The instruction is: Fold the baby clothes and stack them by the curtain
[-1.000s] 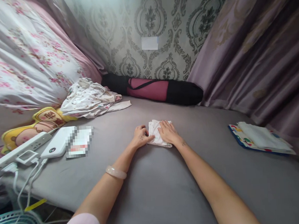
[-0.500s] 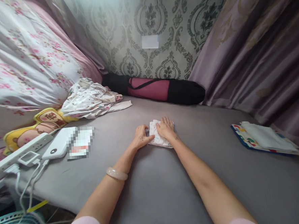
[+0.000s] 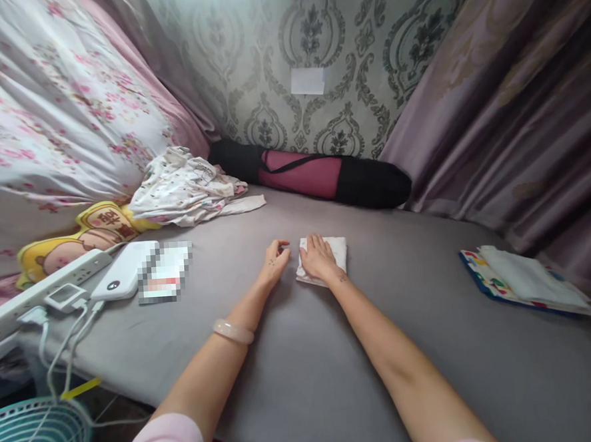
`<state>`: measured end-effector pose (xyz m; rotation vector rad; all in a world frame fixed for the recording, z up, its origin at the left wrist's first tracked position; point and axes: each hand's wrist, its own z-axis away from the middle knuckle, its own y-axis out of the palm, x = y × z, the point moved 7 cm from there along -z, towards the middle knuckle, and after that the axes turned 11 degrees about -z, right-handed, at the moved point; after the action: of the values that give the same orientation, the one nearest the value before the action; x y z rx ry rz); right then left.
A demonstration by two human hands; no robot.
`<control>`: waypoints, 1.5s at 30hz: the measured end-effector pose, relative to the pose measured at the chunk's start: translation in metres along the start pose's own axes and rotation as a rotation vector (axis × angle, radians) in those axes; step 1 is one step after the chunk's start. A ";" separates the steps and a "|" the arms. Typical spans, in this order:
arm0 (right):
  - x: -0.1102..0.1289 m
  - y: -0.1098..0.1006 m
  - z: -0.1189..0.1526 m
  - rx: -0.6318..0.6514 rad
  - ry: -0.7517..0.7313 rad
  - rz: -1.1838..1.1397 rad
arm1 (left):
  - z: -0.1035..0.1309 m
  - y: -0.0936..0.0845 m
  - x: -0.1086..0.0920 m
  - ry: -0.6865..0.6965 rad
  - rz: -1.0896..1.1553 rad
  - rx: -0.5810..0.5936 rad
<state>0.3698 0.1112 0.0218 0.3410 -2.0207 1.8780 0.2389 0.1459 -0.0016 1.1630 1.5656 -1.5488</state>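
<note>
A small white folded cloth [image 3: 338,250] with a faint print lies flat on the grey sheet [image 3: 303,354]. My right hand [image 3: 318,256] rests palm down on its middle and left part, fingers stretched out and pointing away from me. Just left of the cloth is my left hand [image 3: 276,259], apart from it, with fingers loosely curved and a gap between thumb and fingers. It holds nothing. A pale bangle [image 3: 233,332] circles my left wrist.
Crumpled white clothes [image 3: 186,187] and a yellow plush pillow [image 3: 93,233] lie at left. Nearer are a power strip [image 3: 83,274], a white power bank [image 3: 128,271] and a blurred packet [image 3: 166,272]. A long black-and-maroon bag [image 3: 303,175] lies at the back; folded cloths [image 3: 526,277] at right.
My left hand has drawn back from the cloth's left edge. My right hand has slid left over the cloth, showing its right side. The view has shifted slightly.
</note>
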 end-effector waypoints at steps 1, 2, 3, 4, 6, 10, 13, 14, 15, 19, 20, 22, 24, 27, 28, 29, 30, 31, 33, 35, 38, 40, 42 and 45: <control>0.004 -0.001 0.001 -0.007 -0.017 -0.004 | -0.001 -0.002 0.000 -0.016 0.040 -0.019; 0.008 0.000 0.002 -0.020 -0.038 -0.001 | -0.001 -0.004 0.001 -0.030 0.074 -0.038; 0.012 0.002 0.003 -0.038 -0.060 0.007 | -0.002 -0.005 0.002 -0.049 0.104 -0.060; 0.016 0.004 0.004 -0.057 -0.079 0.019 | -0.002 -0.007 0.004 -0.073 0.132 -0.079; 0.019 0.011 0.007 -0.092 -0.094 0.039 | -0.004 -0.007 0.008 -0.120 0.180 -0.091; 0.019 0.018 0.010 -0.153 -0.113 0.034 | -0.006 -0.005 0.012 -0.135 0.219 -0.080; 0.020 0.010 0.014 -0.169 -0.122 -0.003 | -0.006 -0.004 0.012 -0.133 0.178 -0.078; 0.020 0.006 0.016 -0.164 -0.125 -0.015 | -0.006 -0.004 0.011 -0.129 0.164 -0.077; 0.021 0.001 0.018 -0.163 -0.129 -0.022 | -0.006 -0.004 0.011 -0.127 0.153 -0.077; 0.018 -0.015 0.034 -0.223 -0.177 0.017 | -0.005 -0.004 0.012 -0.123 0.143 -0.068; 0.015 -0.015 0.037 -0.231 -0.184 0.030 | -0.005 -0.004 0.012 -0.121 0.132 -0.067; 0.008 -0.009 0.041 -0.219 -0.176 0.042 | -0.004 -0.004 0.010 -0.098 0.101 -0.063; 0.001 -0.002 0.042 -0.199 -0.156 0.041 | -0.003 -0.003 0.006 -0.057 0.061 -0.053; -0.002 -0.001 0.040 -0.170 -0.153 0.018 | -0.001 -0.001 0.001 0.000 -0.012 -0.030; -0.004 -0.003 0.039 -0.162 -0.151 0.006 | -0.001 -0.001 0.000 0.005 -0.038 -0.024; -0.005 -0.008 0.039 -0.166 -0.151 -0.003 | -0.001 -0.001 0.000 0.007 -0.061 -0.020; -0.007 -0.013 0.039 -0.182 -0.158 -0.003 | -0.001 -0.001 0.000 0.008 -0.079 -0.016; -0.008 -0.019 0.039 -0.207 -0.171 0.007 | -0.001 0.000 0.000 0.009 -0.095 -0.011; -0.014 -0.026 0.040 -0.261 -0.194 0.045 | -0.001 0.000 -0.001 0.016 -0.123 -0.002; -0.019 -0.026 0.041 -0.275 -0.204 0.075 | 0.000 0.002 -0.002 0.030 -0.159 0.009; -0.025 -0.021 0.040 -0.262 -0.204 0.085 | 0.001 0.007 -0.007 0.083 -0.253 0.025; -0.027 -0.021 0.038 -0.243 -0.200 0.075 | 0.003 0.011 -0.012 0.143 -0.335 0.036; -0.033 -0.025 0.034 -0.236 -0.164 0.053 | 0.006 0.015 -0.016 0.200 -0.414 0.041; -0.046 -0.028 0.026 -0.179 -0.079 0.018 | 0.009 0.020 -0.021 0.221 -0.520 0.050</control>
<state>0.4203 0.0802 0.0263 0.3541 -2.2313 1.7029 0.2645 0.1325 0.0081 1.0294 2.1105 -1.8373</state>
